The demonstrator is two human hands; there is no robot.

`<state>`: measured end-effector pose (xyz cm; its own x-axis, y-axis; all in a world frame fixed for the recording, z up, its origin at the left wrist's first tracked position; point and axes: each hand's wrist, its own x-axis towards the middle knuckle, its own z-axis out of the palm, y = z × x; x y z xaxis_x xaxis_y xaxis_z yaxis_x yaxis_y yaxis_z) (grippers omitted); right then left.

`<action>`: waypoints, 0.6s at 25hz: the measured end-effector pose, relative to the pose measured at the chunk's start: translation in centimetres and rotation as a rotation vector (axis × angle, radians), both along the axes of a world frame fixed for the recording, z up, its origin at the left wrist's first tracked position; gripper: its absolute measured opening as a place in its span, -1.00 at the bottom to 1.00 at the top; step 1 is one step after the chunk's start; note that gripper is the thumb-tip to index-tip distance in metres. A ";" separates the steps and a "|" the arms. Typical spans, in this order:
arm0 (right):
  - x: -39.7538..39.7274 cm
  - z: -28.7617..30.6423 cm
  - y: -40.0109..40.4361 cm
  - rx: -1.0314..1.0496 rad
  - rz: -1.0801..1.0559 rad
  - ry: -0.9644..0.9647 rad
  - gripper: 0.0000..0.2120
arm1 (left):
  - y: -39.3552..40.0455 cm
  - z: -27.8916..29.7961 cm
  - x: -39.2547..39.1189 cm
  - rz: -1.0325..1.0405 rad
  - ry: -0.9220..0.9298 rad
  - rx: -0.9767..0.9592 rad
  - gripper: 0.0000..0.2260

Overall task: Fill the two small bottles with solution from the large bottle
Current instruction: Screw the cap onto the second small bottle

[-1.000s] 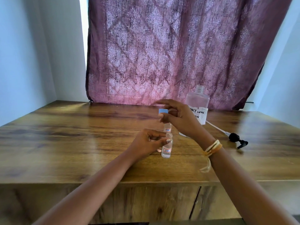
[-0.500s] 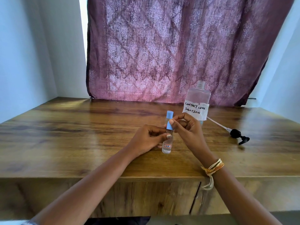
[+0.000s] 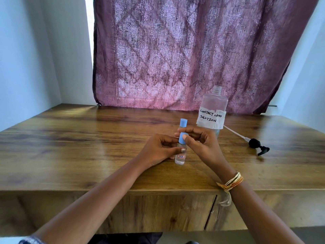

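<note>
Wooden table (image 3: 70,147), patterned purple curtain (image 3: 175,55) behind, pale walls (image 3: 26,59), thread bracelet (image 3: 230,182)

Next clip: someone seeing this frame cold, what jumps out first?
First, both hands meeting at table centre: the left hand holds a small bottle labelled 17B, while the right hand pinches its blue cap. A second blue-capped small bottle stands just behind. To the right stands the large bottle, uncapped and labelled CONTACT LENS SOLUTION, with its black pump lying on the wooden table.
</note>
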<state>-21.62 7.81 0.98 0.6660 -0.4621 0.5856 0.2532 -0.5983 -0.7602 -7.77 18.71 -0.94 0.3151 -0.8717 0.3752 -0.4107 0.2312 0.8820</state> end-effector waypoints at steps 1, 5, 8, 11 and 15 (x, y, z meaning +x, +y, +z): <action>0.0 0.2 -0.1 -0.030 -0.038 0.022 -0.84 | -0.1 0.0 0.0 0.004 0.001 0.002 -0.83; 0.0 1.2 0.1 -0.159 -0.172 0.086 -0.81 | 0.0 0.0 0.1 0.010 -0.037 -0.007 -0.87; 0.1 1.6 0.2 -0.238 -0.236 0.164 -0.69 | 0.0 -0.2 0.3 0.030 -0.078 -0.011 -0.85; -0.5 2.3 -0.3 -0.022 0.032 0.196 -0.69 | 0.0 -0.1 0.2 -0.003 -0.016 0.014 -0.85; -1.4 3.0 -0.8 0.008 0.157 0.222 -0.68 | 0.1 0.2 0.1 -0.006 -0.009 0.016 -0.78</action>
